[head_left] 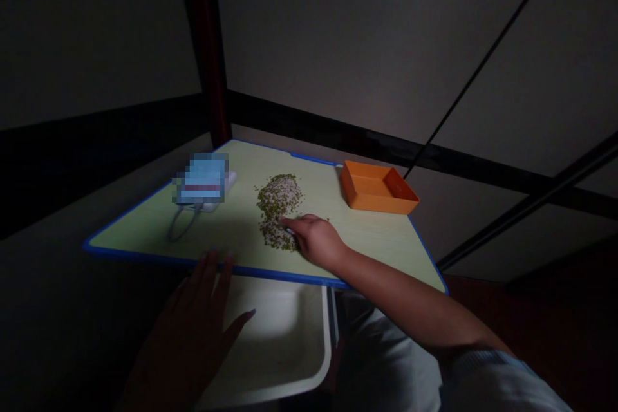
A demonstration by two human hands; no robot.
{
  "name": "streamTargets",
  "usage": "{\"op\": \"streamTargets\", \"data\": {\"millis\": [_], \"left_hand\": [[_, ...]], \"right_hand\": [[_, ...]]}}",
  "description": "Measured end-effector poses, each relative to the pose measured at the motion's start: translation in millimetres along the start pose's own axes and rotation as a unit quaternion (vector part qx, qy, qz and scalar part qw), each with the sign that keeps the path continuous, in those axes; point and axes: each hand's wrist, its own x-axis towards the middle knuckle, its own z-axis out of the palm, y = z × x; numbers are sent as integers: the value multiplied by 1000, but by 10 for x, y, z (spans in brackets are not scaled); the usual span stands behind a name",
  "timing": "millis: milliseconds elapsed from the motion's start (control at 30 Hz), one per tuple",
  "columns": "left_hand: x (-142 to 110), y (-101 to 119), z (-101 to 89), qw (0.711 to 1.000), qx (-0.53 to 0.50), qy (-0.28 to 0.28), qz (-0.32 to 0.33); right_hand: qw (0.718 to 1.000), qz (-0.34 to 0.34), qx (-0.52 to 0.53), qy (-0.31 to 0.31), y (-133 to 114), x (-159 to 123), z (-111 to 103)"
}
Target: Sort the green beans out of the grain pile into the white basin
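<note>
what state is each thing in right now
grains: loose, in two touching heaps
right hand: fingers bent, at the nearer heap; grip unclear
left hand: open, fingertips at the near edge of the table
orange box: upright, open-topped
tub: open-topped, partly hidden
pixelated item: cannot tell

Mixed grains [280,195] — green, pale — heaped.

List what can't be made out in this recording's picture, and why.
All in the head view:
Blue item on the board: pixelated.
Single grains in the heap: too small.
Whether the right hand grips any: too small, fingers overlap.
White basin: left part behind the left hand.
Orange tray: near floor behind its front wall.
</note>
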Motion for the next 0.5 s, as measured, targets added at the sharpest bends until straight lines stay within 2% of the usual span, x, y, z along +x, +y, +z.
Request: {"op": "streamTargets", "data": {"millis": [100, 233, 367, 500], "left_hand": [[-2, 3, -6, 1000, -4, 2, 0], [-10, -4, -3, 1000, -8, -3, -6], [-9, -3, -9, 1000, -8, -12, -11], [-15, 4, -6, 1000, 0, -12, -19]], "right_hand": [[1000, 0, 11, 3, 13, 4, 3], [998, 9, 38, 39, 83, 22, -57], [993, 74, 49, 77, 262, 43, -179], [981, 133, 94, 101, 552, -15, -279]]}}
